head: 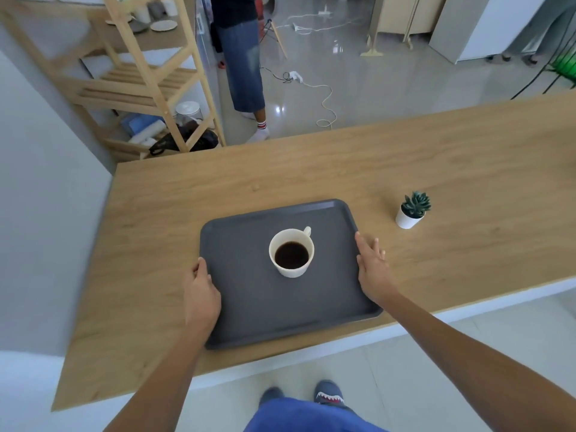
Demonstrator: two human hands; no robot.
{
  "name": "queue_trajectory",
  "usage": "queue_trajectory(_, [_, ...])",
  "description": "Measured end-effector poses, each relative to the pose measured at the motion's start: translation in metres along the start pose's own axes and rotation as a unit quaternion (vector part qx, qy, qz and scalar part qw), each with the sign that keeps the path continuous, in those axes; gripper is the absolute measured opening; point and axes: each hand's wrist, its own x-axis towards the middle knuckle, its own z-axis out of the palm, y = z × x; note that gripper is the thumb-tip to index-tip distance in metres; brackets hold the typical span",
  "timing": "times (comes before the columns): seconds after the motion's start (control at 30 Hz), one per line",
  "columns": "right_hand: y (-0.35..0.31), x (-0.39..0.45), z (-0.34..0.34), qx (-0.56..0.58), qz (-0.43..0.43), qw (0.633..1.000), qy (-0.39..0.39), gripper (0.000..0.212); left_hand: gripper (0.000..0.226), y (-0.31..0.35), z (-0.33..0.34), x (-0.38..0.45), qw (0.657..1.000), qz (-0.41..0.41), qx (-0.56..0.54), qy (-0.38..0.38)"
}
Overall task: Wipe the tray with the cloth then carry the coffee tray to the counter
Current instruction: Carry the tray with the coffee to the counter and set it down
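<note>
Inspecting from the near edge outward:

**Operator:** Report hand positions.

**Checker:** The left hand (pixel 201 299) is curled over the left rim of the grey tray (pixel 243 307), fingers wrapped around that edge. The right hand (pixel 371 269) lies against the right rim with fingers extended and spread; a closed grasp there is not established.

**Operator:** Locate the load.

**Checker:** The tray lies flat on the wooden counter (pixel 467 169), close to its near edge. A white cup (pixel 291 252) of dark coffee stands upright at mid-tray. A small potted plant (pixel 412 210) stands well apart, toward the counter's right end.

**Operator:** State task progress.

**Checker:** No cloth is visible and the tray surface appears clean, so wiping is judged complete. With the tray on the counter, the carry is at or near its end; release of both hands remains.
</note>
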Motion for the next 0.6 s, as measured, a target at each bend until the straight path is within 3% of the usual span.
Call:
queue_trajectory(0.27, [0.014, 0.013, 0.015, -0.072, -0.016, 0.997, 0.014, 0.052, 0.049, -0.008, 0.004, -0.003, 0.998, -0.004, 0.06, -0.011])
queue_trajectory(0.4, [0.001, 0.011, 0.014, -0.052, -0.057, 0.993, 0.086, 0.045, 0.052, 0.002, 0.006, -0.006, 0.992, -0.007, 0.117, 0.034])
queue_trajectory(0.5, [-0.032, 0.016, 0.011, 0.055, -0.096, 0.992, 0.067, 0.04, 0.056, 0.029, 0.011, -0.02, 0.997, 0.053, -0.057, -0.016])
queue_trajectory(0.6, [-0.059, 0.029, 0.013, 0.184, -0.048, 0.981, -0.034, 0.038, 0.055, 0.064, 0.019, -0.036, 0.964, -0.039, -0.244, -0.102])
